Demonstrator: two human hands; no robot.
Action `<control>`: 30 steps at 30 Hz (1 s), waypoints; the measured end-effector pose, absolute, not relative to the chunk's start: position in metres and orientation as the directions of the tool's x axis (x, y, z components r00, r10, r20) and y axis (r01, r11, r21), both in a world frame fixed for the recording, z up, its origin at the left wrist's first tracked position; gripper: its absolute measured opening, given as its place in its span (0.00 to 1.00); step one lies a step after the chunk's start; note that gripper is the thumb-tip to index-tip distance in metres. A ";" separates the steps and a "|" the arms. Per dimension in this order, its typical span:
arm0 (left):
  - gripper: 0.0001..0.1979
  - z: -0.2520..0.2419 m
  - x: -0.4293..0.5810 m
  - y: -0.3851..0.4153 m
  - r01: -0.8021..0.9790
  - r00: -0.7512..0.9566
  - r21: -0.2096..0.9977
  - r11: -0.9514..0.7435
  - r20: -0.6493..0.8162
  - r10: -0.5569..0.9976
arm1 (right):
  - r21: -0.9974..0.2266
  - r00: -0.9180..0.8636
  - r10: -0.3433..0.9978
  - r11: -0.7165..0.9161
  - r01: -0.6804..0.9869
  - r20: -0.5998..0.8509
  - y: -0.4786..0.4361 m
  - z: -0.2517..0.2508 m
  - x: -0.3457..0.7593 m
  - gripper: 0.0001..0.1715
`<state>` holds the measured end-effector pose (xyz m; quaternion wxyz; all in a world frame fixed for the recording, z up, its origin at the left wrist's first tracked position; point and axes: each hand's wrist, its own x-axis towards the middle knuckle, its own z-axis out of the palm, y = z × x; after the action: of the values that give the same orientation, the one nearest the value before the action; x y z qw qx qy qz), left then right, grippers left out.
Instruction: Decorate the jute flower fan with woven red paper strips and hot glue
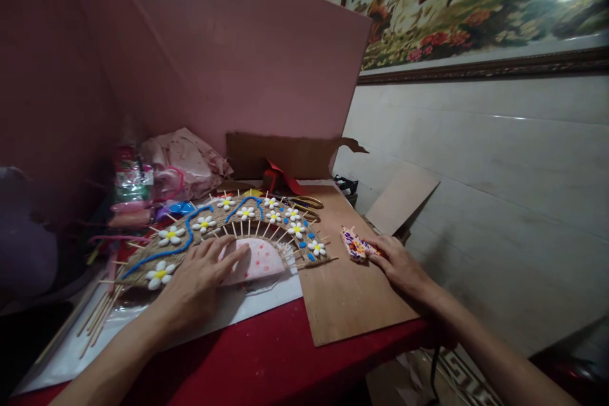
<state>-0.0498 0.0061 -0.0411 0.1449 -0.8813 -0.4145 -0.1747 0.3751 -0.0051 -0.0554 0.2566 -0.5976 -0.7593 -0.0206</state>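
A half-ring fan-shaped craft [266, 212] lies on the table, woven of brown twine over thin wooden sticks. White flowers with yellow centres, blue wavy lines and blue dots decorate it. A pale half-circle with pink spots [259, 260] fills its inner curve. My left hand [204, 266] rests over the craft's lower left part, fingers stretched out, the fingertips touching the half-circle. To the right, my right hand [394, 263] has its fingers closed on the edge of a small floral-patterned piece [354, 246], low over a brown board. The undersides of both hands are hidden.
The brown board [342, 304] overlaps a red-covered table [257, 355]. Loose sticks [99, 317] lie at left, scissors [308, 202] behind the craft. Crumpled pink plastic [185, 162] and coloured packets [130, 196] stand at back left. A tiled wall [499, 158] bounds the right.
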 end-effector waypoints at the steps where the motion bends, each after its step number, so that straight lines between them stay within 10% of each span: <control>1: 0.29 -0.040 -0.050 0.005 0.778 0.598 -0.105 -0.619 0.422 0.681 | -0.264 -0.143 0.896 0.271 0.926 0.421 -0.006 -0.054 0.374 0.18; 30: 0.25 -0.031 -0.047 -0.005 0.785 0.576 0.018 -0.619 0.345 0.741 | -0.129 -0.339 0.805 0.450 0.884 0.487 0.038 -0.015 0.197 0.08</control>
<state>-0.0468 -0.0050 -0.0312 0.0685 -0.8852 -0.4309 -0.1617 0.1966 0.0383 -0.0151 0.2486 -0.5185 -0.8143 -0.0793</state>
